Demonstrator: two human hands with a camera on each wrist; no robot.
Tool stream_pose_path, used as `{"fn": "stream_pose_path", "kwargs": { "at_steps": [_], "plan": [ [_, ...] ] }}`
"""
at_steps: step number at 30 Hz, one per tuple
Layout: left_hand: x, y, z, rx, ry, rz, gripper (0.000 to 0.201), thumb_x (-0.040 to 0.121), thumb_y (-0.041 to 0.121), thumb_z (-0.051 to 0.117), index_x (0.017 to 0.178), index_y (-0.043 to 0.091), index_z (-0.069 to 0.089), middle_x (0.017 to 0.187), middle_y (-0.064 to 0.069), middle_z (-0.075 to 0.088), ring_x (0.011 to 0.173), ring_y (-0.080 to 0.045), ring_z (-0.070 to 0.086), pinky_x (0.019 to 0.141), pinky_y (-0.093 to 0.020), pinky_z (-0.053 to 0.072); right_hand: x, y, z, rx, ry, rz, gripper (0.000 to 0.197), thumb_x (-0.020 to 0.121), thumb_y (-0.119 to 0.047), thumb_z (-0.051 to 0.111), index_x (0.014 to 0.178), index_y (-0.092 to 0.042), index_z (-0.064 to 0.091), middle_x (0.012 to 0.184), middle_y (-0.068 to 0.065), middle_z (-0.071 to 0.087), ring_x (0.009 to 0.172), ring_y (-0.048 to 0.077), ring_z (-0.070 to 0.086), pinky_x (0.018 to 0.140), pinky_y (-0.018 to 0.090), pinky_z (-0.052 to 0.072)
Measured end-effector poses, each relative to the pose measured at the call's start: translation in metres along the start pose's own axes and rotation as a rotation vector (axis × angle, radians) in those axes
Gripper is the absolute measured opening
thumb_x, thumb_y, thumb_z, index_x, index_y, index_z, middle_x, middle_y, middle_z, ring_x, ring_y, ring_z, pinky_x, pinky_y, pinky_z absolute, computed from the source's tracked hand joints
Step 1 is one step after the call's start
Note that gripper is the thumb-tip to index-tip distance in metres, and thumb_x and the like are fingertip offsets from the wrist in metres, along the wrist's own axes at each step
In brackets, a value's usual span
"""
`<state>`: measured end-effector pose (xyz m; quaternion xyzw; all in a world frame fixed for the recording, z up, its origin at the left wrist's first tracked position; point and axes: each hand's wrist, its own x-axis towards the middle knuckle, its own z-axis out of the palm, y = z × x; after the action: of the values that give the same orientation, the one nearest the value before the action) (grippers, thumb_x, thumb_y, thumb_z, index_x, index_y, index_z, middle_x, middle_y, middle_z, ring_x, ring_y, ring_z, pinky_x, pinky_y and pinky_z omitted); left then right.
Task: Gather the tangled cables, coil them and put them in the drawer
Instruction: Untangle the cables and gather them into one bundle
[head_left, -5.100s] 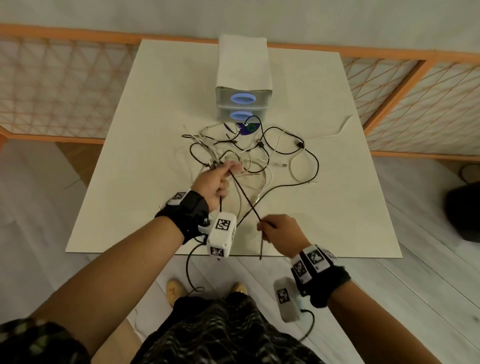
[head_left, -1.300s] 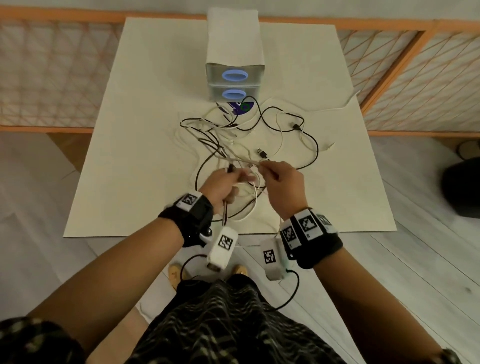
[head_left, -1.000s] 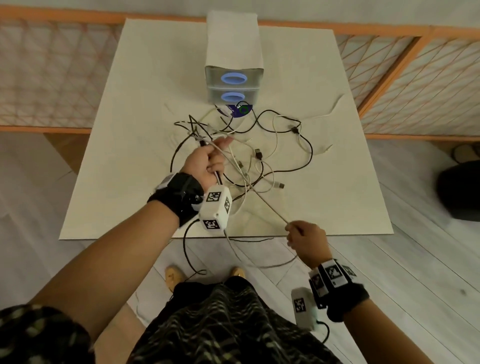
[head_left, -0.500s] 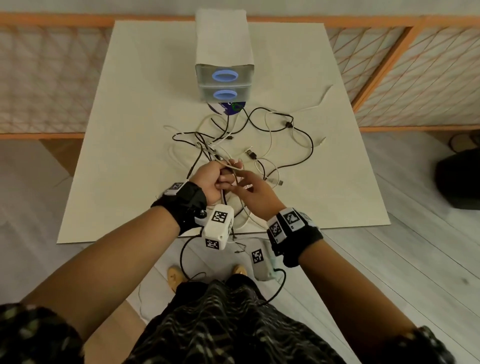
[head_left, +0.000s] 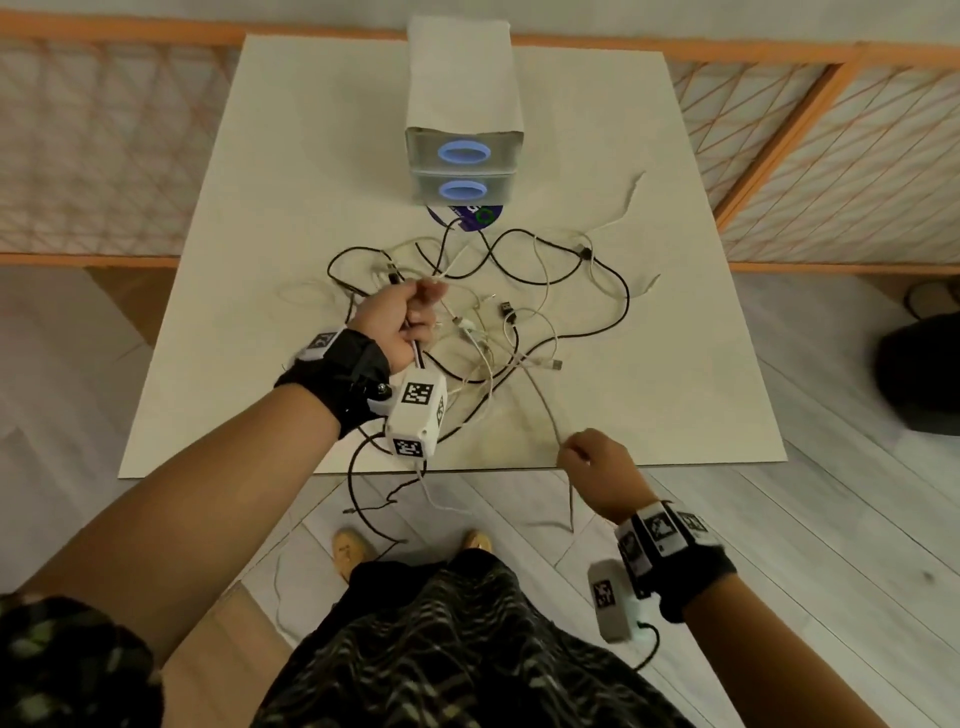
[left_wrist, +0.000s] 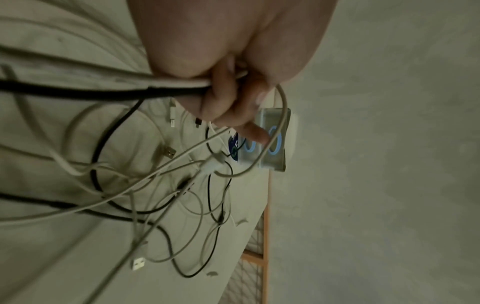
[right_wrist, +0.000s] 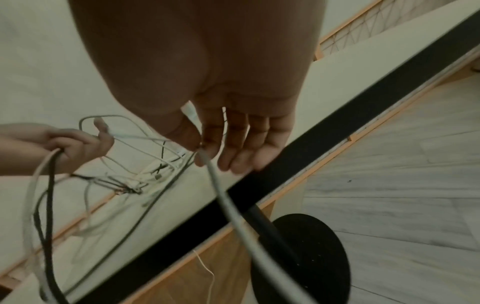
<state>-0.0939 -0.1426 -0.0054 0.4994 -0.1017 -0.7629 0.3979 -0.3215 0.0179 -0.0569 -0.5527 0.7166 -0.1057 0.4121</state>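
Observation:
A tangle of black and white cables (head_left: 519, 322) lies on the white table (head_left: 260, 312), in front of a small drawer unit (head_left: 462, 150) with two shut drawers and blue ring handles. My left hand (head_left: 402, 322) is raised over the tangle's left side and grips a bundle of black and white cable strands (left_wrist: 166, 88); their ends hang past the table's front edge. My right hand (head_left: 592, 462) is at the table's front edge and pinches a grey-white cable (right_wrist: 221, 191) between thumb and forefinger, the other fingers straight. That cable runs taut up to the tangle.
A dark blue round sticker (head_left: 467, 215) lies just before the drawer unit. Orange lattice fencing (head_left: 831, 156) stands behind and beside the table. A black round base (right_wrist: 306, 257) sits on the grey plank floor under the table. My feet (head_left: 353, 551) show below the front edge.
My right hand has pulled back from beside my left hand to the table's front edge, drawing a grey-white cable out of the tangle. My left hand has lifted slightly away with its bundle.

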Motion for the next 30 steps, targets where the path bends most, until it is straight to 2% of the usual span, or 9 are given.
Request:
{"fn": "stream_pose_path", "kwargs": {
  "at_steps": [4, 7, 9, 12, 16, 20, 23, 26, 30],
  "plan": [
    [-0.004, -0.01, 0.009, 0.061, -0.042, 0.013, 0.028, 0.101, 0.018, 0.033, 0.078, 0.012, 0.049, 0.045, 0.005, 0.05, 0.033, -0.003, 0.036, 0.026, -0.013, 0.018, 0.008, -0.041, -0.002, 0.356, -0.013, -0.038, 0.015, 0.089, -0.01, 0.042, 0.082, -0.01, 0.055, 0.076, 0.006, 0.065, 0.072, 0.025, 0.064, 0.079, 0.046, 0.054],
    [-0.013, -0.025, 0.013, 0.18, -0.045, 0.047, 0.027, 0.101, 0.018, 0.032, 0.079, 0.016, 0.048, 0.042, 0.009, 0.037, 0.032, -0.003, 0.027, 0.029, -0.014, 0.017, 0.01, -0.057, -0.005, 0.435, 0.035, -0.109, 0.015, 0.091, -0.009, 0.04, 0.086, -0.011, 0.054, 0.071, 0.003, 0.061, 0.066, 0.022, 0.06, 0.076, 0.045, 0.054],
    [-0.022, -0.029, 0.005, 0.253, -0.077, 0.058, 0.028, 0.099, 0.017, 0.034, 0.074, 0.018, 0.046, 0.043, 0.009, 0.03, 0.033, -0.004, 0.022, 0.03, -0.015, 0.015, 0.001, -0.048, -0.005, 0.349, 0.029, -0.193, 0.014, 0.092, -0.009, 0.042, 0.089, -0.015, 0.054, 0.074, -0.002, 0.062, 0.071, 0.02, 0.062, 0.074, 0.034, 0.053],
    [-0.039, -0.026, -0.019, 0.286, -0.157, 0.022, 0.027, 0.096, 0.02, 0.038, 0.069, 0.02, 0.038, 0.048, 0.009, 0.027, 0.036, -0.004, 0.019, 0.035, -0.018, 0.009, -0.02, -0.015, -0.003, 0.138, -0.103, -0.225, 0.017, 0.093, -0.01, 0.044, 0.087, -0.023, 0.054, 0.077, -0.009, 0.062, 0.073, -0.001, 0.059, 0.072, 0.015, 0.046],
    [-0.058, -0.025, -0.039, 0.384, -0.26, -0.048, 0.028, 0.098, 0.027, 0.032, 0.073, 0.019, 0.042, 0.053, 0.006, 0.029, 0.038, -0.005, 0.022, 0.038, -0.019, 0.011, -0.031, 0.028, 0.009, -0.179, -0.247, -0.127, 0.026, 0.09, -0.003, 0.041, 0.093, -0.02, 0.061, 0.086, -0.001, 0.063, 0.085, 0.019, 0.062, 0.077, 0.025, 0.047],
    [-0.068, -0.038, -0.042, 0.843, -0.314, 0.038, 0.039, 0.097, 0.046, 0.029, 0.09, 0.015, 0.052, 0.057, 0.006, 0.034, 0.047, -0.008, 0.03, 0.051, -0.02, 0.039, -0.019, 0.029, 0.011, -0.436, -0.306, -0.09, 0.023, 0.092, -0.016, 0.045, 0.102, -0.015, 0.066, 0.103, 0.004, 0.068, 0.096, 0.022, 0.062, 0.082, 0.029, 0.049],
    [-0.074, -0.043, -0.039, 0.957, -0.331, 0.09, 0.045, 0.087, 0.058, 0.035, 0.096, 0.019, 0.056, 0.057, 0.009, 0.028, 0.048, -0.006, 0.023, 0.046, -0.018, 0.031, 0.003, -0.002, -0.005, -0.367, -0.112, -0.145, 0.021, 0.09, -0.021, 0.047, 0.094, -0.013, 0.066, 0.093, 0.011, 0.07, 0.084, 0.027, 0.064, 0.074, 0.032, 0.05],
    [-0.078, -0.044, -0.032, 0.952, -0.301, 0.161, 0.032, 0.086, 0.047, 0.049, 0.091, 0.019, 0.063, 0.055, 0.01, 0.03, 0.047, -0.005, 0.025, 0.044, -0.017, 0.025, 0.042, -0.028, -0.018, -0.194, 0.211, -0.116, 0.026, 0.09, -0.016, 0.052, 0.114, -0.01, 0.058, 0.11, 0.017, 0.062, 0.096, 0.033, 0.06, 0.084, 0.036, 0.048],
    [-0.082, -0.049, -0.019, 0.844, -0.307, 0.272, 0.031, 0.1, 0.025, 0.037, 0.081, 0.014, 0.058, 0.055, 0.006, 0.028, 0.047, -0.006, 0.023, 0.045, -0.019, 0.022, 0.079, -0.036, -0.015, -0.245, 0.13, 0.029, 0.043, 0.091, -0.025, 0.051, 0.133, -0.019, 0.042, 0.13, 0.014, 0.038, 0.099, 0.038, 0.058, 0.087, 0.04, 0.048]
  ]
}}
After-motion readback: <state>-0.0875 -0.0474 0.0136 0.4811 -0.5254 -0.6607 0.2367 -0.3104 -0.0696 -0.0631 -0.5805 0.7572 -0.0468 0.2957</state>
